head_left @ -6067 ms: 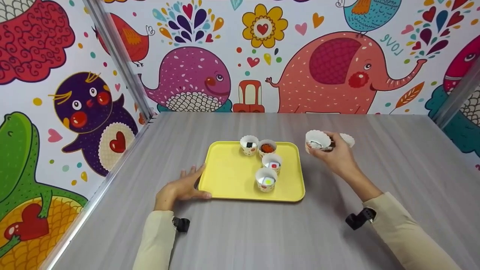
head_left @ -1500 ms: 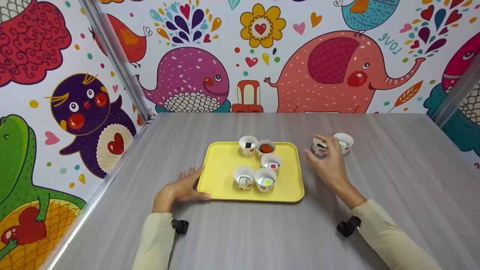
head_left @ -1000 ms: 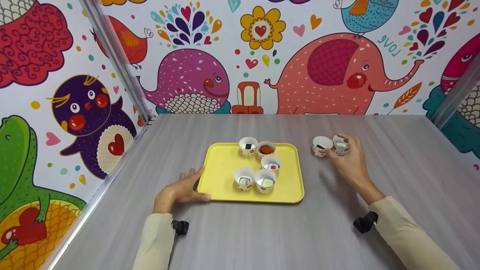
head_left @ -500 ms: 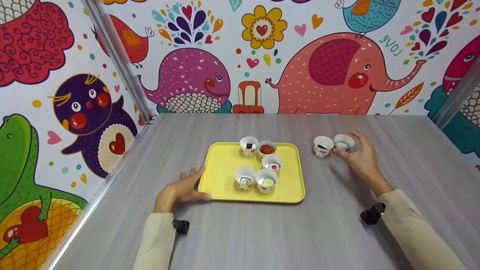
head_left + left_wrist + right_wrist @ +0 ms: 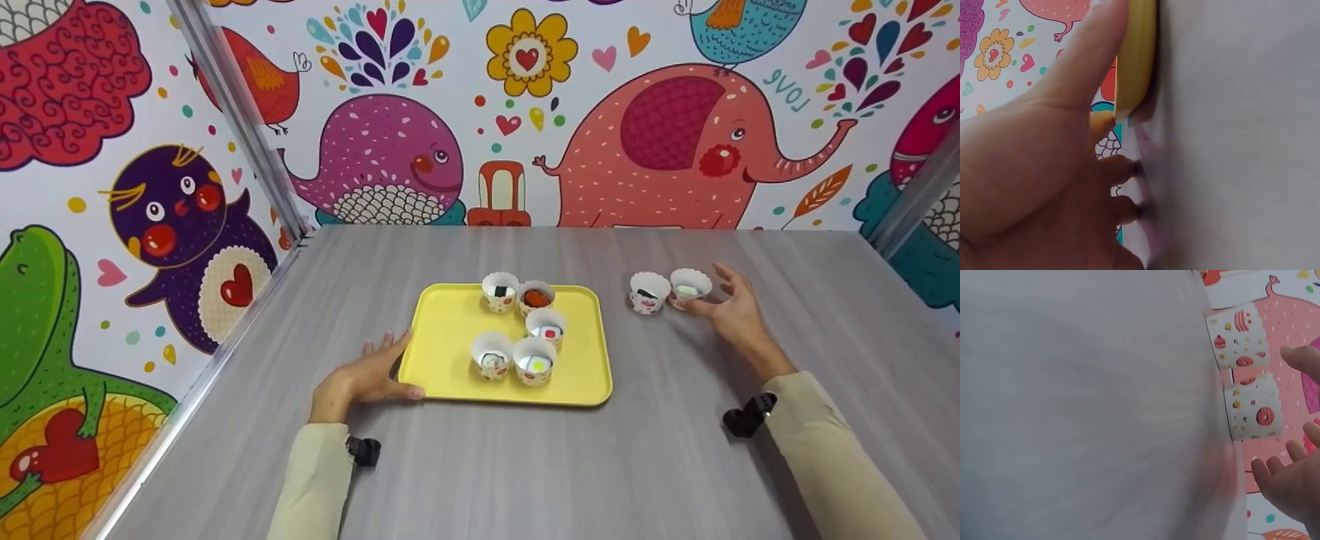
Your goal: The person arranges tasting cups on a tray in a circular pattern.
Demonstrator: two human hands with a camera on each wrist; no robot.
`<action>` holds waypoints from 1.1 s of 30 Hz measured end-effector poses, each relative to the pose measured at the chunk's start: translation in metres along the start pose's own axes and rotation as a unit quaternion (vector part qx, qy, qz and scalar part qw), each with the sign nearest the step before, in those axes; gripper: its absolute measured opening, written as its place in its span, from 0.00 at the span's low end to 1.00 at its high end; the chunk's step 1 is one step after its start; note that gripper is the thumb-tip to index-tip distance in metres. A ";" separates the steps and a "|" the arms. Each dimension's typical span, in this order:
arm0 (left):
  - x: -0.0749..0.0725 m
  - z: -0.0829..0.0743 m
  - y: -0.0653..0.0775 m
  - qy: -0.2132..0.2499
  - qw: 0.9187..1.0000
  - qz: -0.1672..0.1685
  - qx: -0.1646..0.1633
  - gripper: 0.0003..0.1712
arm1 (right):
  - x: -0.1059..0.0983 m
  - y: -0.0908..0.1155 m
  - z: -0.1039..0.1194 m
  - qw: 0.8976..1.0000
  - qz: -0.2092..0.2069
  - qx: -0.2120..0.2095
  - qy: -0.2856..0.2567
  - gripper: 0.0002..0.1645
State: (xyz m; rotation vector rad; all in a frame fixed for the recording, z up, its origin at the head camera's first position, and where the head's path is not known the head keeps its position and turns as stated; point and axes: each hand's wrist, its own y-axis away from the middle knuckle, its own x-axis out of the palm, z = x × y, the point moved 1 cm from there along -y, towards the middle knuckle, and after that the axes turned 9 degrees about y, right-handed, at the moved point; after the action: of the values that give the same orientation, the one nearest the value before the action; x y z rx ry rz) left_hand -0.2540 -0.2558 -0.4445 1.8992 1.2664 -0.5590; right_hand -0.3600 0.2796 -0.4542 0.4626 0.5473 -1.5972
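Note:
At the front left corner of the yellow tray (image 5: 442, 337), my left hand (image 5: 364, 375) rests with its thumb along the front edge and its fingers spread by the left side. In the left wrist view the thumb (image 5: 1081, 62) lies against the tray's wall. My right hand (image 5: 739, 315), fingers spread and holding nothing, stands around the right side of a paper cup (image 5: 688, 291) with a pale piece inside. A second paper cup (image 5: 648, 294) with a dark strip sits just left of it. In the right wrist view, the fingers (image 5: 1280, 475) are apart from the cups.
Several scalloped paper cups stand on the tray: one with a black-banded white piece (image 5: 499, 292), one with orange filling (image 5: 536, 298), one with a red centre (image 5: 546, 330), one with a yellow centre (image 5: 535, 364), one with a round roll (image 5: 492, 358). Cartoon-printed walls border the grey table (image 5: 525, 472).
The round-roll cup, earlier in my right hand, now stands on the tray's front. My right hand has gone to the right-hand cup, then opened and drawn slightly right. My left hand stays put.

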 end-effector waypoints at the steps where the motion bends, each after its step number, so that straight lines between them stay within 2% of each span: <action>1: 0.000 0.000 0.000 -0.002 1.000 0.000 -0.002 0.66 | 0.000 -0.001 -0.001 1.000 0.003 0.004 -0.001 0.62; 5: 0.000 0.000 -0.002 -0.004 1.000 0.003 -0.008 0.66 | 0.000 -0.005 -0.005 1.000 0.022 0.018 -0.010 0.62; 11: -0.002 0.000 -0.003 0.004 1.000 0.006 0.006 0.66 | 0.000 -0.012 -0.005 0.999 0.038 0.013 -0.018 0.60; 15: -0.002 0.000 -0.003 0.004 1.000 0.005 0.003 0.66 | 0.000 -0.016 -0.004 0.999 0.048 0.017 -0.016 0.59; 19: -0.001 0.000 -0.002 0.003 1.000 0.002 0.000 0.66 | -0.001 -0.020 -0.005 0.998 0.057 0.035 -0.004 0.61; 24: 0.000 -0.001 -0.003 0.005 1.000 0.002 0.001 0.66 | -0.005 -0.024 -0.006 0.997 0.067 0.037 0.014 0.60; 33: 0.000 -0.001 -0.001 0.003 1.000 -0.003 -0.004 0.66 | 0.001 -0.026 -0.004 0.996 0.078 0.037 0.027 0.54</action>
State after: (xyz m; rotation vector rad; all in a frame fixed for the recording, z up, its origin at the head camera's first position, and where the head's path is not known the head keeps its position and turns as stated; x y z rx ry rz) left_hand -0.2547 -0.2548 -0.4444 1.8926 1.2756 -0.5511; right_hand -0.3863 0.2826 -0.4564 0.5919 0.4811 -1.4618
